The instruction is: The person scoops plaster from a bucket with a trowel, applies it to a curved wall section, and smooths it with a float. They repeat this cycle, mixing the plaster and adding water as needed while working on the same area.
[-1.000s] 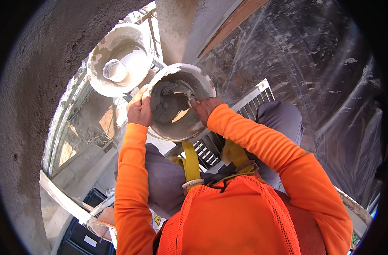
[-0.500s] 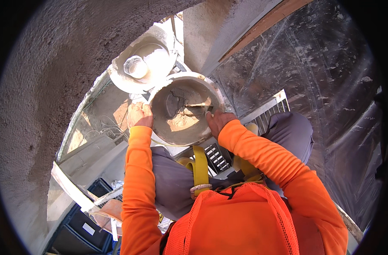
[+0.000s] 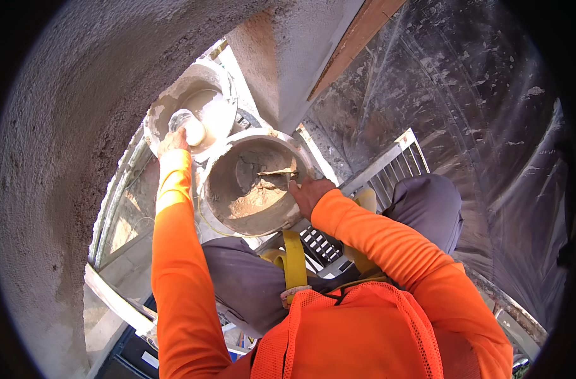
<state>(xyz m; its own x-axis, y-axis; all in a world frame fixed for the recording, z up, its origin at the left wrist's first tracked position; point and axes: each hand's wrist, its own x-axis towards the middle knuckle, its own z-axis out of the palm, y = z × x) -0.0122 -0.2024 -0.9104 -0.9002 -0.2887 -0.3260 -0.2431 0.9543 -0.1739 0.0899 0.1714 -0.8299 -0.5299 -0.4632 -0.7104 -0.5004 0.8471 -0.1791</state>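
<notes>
Clear cup [image 3: 184,121], one, tilted, standing or held inside the farther, pale-crusted bucket [image 3: 228,87]; its long axis runs from upper left to lower right. Position: just beyond the fingertips of the left hand [image 3: 173,141], ahead and slightly to its right; the left hand is much the nearer. Left hand: at the bucket's near side, fingers bent and touching the cup; whether they pinch it or merely rest on it, cannot tell. Nearer bucket [image 3: 213,192], round, grey-coated, just beside the first and toward the body; contents, pale dry powder [image 3: 255,201] against darker wet mix [image 3: 245,169]. Trowel [image 3: 276,172], blade lying across the contents, roughly left to right. Right hand [image 3: 311,193]: at the right rim, fingers curled round what appears to be the trowel's handle end, mostly hidden. Surrounds: white slatted step [image 3: 389,151] to the right; dark plastic sheet [image 3: 490,164] beyond it; rough curved wall [image 3: 54,177] on the left; yellow strap [image 3: 294,260] over the lap. Markings: white label [image 3: 149,359] on a dark case [image 3: 125,369], lower left, too small to read.
</notes>
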